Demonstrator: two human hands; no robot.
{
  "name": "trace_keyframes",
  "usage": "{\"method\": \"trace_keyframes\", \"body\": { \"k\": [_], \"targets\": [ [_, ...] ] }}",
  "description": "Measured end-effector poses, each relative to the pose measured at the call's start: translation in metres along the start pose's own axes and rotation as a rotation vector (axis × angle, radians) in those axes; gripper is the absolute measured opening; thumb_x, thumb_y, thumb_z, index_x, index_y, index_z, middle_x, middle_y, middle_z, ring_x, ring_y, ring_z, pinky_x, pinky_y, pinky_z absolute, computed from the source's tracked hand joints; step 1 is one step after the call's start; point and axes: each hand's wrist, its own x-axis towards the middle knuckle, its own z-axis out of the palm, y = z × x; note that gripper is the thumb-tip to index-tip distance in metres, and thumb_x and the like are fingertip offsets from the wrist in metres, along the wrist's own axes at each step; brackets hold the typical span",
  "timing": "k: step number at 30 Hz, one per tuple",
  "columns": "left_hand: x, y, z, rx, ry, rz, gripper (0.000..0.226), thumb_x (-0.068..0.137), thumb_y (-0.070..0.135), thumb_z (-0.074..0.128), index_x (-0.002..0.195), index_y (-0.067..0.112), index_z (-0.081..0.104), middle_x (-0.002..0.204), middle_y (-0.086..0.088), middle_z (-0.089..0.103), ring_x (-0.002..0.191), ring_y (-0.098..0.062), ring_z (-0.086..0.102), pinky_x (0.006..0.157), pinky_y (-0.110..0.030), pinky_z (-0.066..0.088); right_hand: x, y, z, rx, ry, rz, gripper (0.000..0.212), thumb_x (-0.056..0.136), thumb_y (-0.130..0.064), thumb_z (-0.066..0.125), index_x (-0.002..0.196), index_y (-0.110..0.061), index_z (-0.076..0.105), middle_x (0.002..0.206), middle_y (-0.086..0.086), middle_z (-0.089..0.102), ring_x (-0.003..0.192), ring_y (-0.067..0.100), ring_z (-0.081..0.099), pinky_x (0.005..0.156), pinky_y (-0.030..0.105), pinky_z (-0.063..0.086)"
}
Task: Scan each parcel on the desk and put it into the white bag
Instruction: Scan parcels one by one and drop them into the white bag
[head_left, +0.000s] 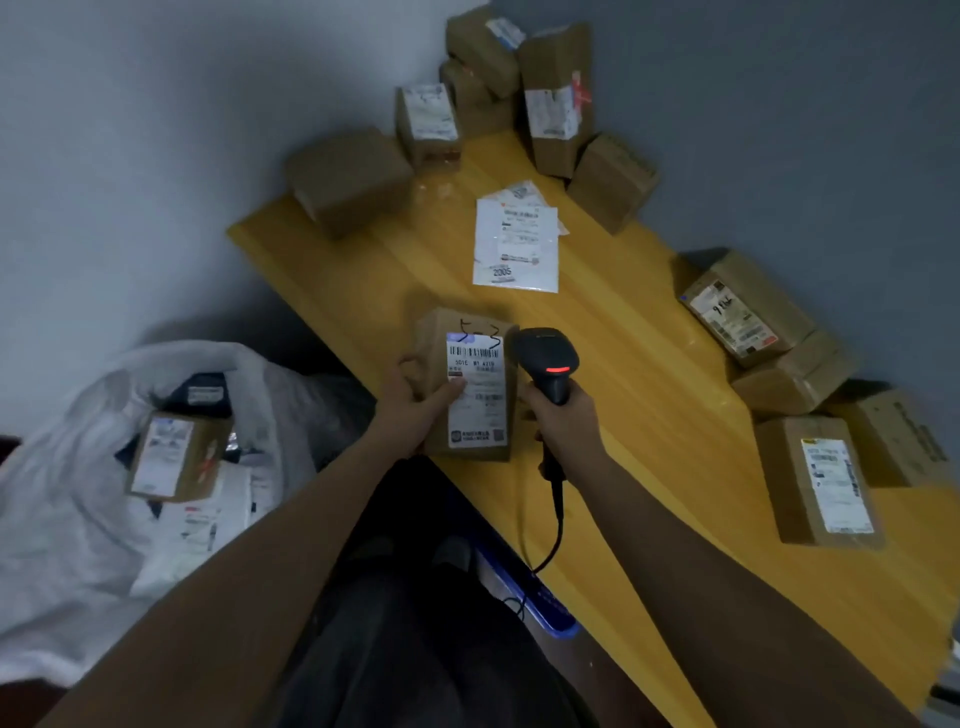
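Head view, looking down on a yellow desk (613, 364) that runs from upper centre to lower right of the frame. At centre, the left hand (415, 410) holds a brown cardboard parcel (470, 384) upright by its left edge, thumb laid across the white shipping label (475, 389), which faces the camera (barcode at the top, handwritten marks above it). Just right of the parcel, the right hand (566, 421) is closed around the grip of a black barcode scanner (550, 358); the scanner's head sits level with the label's upper part and shows a red light on its top face, and its cable (556, 525) drops toward the desk's near edge. Scanner and parcel are close together; whether they touch cannot be told.

At lower left, off the desk, the white bag (67, 499) lies open, with a labelled brown box (174, 457) and several flat mailers inside it.

Other parcels lie on the desk: a stack of boxes (519, 98) at the upper centre corner, a plain box (350, 179) to its left, a flat white mailer (517, 244) in the middle of the desk, and a group of boxes (795, 395) along the right edge, two of them showing labels. Grey walls (130, 156) surround the desk on the upper left and right.
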Motion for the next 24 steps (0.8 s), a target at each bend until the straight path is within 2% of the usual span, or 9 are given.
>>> {"method": "trace_keyframes", "body": {
  "k": [1,4,6,8,10,13,16,20,24],
  "targets": [
    [-0.006,0.001,-0.014,0.012,0.056,0.013,0.081,0.074,0.051,0.076,0.133,0.027,0.027,0.130,-0.005,0.048,0.111,-0.021,0.056,0.091,-0.036,0.053,-0.003,-0.008,0.011,-0.027,-0.042,-0.027,0.016,0.089,-0.024,0.068,0.084,-0.031,0.054,0.095,0.009,0.067,0.095,0.034,0.066,0.076,0.048,0.053],
    [-0.024,-0.003,-0.060,-0.024,0.256,0.058,0.074,0.080,0.041,0.075,0.133,0.019,0.028,0.124,-0.004,0.049,0.097,-0.012,0.058,0.072,-0.019,0.053,-0.010,-0.032,0.046,-0.099,-0.166,-0.096,0.010,0.090,-0.022,0.066,0.085,-0.023,0.057,0.094,0.017,0.065,0.091,0.037,0.065,0.073,0.048,0.051],
    [-0.037,-0.013,-0.096,-0.089,0.364,0.042,0.068,0.080,0.039,0.076,0.127,0.024,0.029,0.122,-0.006,0.052,0.099,-0.017,0.062,0.080,-0.032,0.057,-0.015,-0.046,0.073,-0.129,-0.248,-0.132,0.011,0.089,-0.020,0.066,0.094,-0.010,0.061,0.088,0.015,0.061,0.080,0.033,0.062,0.067,0.040,0.046],
    [-0.055,-0.024,-0.132,-0.132,0.459,0.017,0.067,0.079,0.040,0.077,0.123,0.027,0.029,0.123,-0.007,0.054,0.104,-0.024,0.062,0.089,-0.043,0.055,-0.023,-0.056,0.100,-0.163,-0.335,-0.161,0.009,0.090,-0.019,0.066,0.090,-0.013,0.059,0.085,0.010,0.058,0.078,0.026,0.058,0.066,0.037,0.042],
    [-0.072,-0.036,-0.164,-0.134,0.592,0.015,0.066,0.075,0.042,0.079,0.119,0.027,0.031,0.119,-0.004,0.055,0.103,-0.022,0.062,0.090,-0.045,0.054,-0.032,-0.062,0.126,-0.190,-0.391,-0.188,0.010,0.089,-0.019,0.066,0.086,-0.019,0.057,0.080,0.006,0.060,0.075,0.022,0.059,0.065,0.034,0.043],
    [-0.097,-0.051,-0.205,-0.166,0.772,0.024,0.073,0.064,0.052,0.082,0.115,0.029,0.035,0.117,-0.001,0.056,0.103,-0.020,0.061,0.091,-0.046,0.054,-0.043,-0.065,0.159,-0.228,-0.451,-0.194,0.015,0.089,-0.020,0.066,0.100,-0.014,0.059,0.080,0.003,0.063,0.069,0.016,0.060,0.061,0.029,0.043],
    [-0.115,-0.074,-0.237,-0.196,0.866,-0.011,0.082,0.054,0.065,0.079,0.116,0.032,0.036,0.121,-0.005,0.057,0.105,-0.022,0.062,0.089,-0.047,0.054,-0.049,-0.061,0.185,-0.286,-0.479,-0.181,0.018,0.091,-0.021,0.066,0.105,-0.012,0.059,0.085,0.006,0.065,0.070,0.016,0.060,0.060,0.029,0.044],
    [-0.125,-0.109,-0.271,-0.086,0.986,-0.112,0.079,0.070,0.051,0.080,0.131,0.023,0.038,0.132,-0.009,0.052,0.117,-0.027,0.054,0.098,-0.044,0.046,-0.057,-0.052,0.207,-0.331,-0.441,-0.143,0.011,0.092,-0.020,0.065,0.097,-0.013,0.058,0.085,0.009,0.063,0.076,0.022,0.059,0.062,0.034,0.045],
    [-0.112,-0.140,-0.294,0.036,0.849,-0.283,0.083,0.069,0.055,0.078,0.133,0.025,0.036,0.135,-0.013,0.047,0.123,-0.035,0.047,0.102,-0.046,0.041,-0.065,-0.043,0.225,-0.369,-0.360,-0.094,0.032,0.089,-0.021,0.067,0.109,0.004,0.061,0.086,0.015,0.064,0.077,0.025,0.059,0.066,0.038,0.044]
  ]
}}
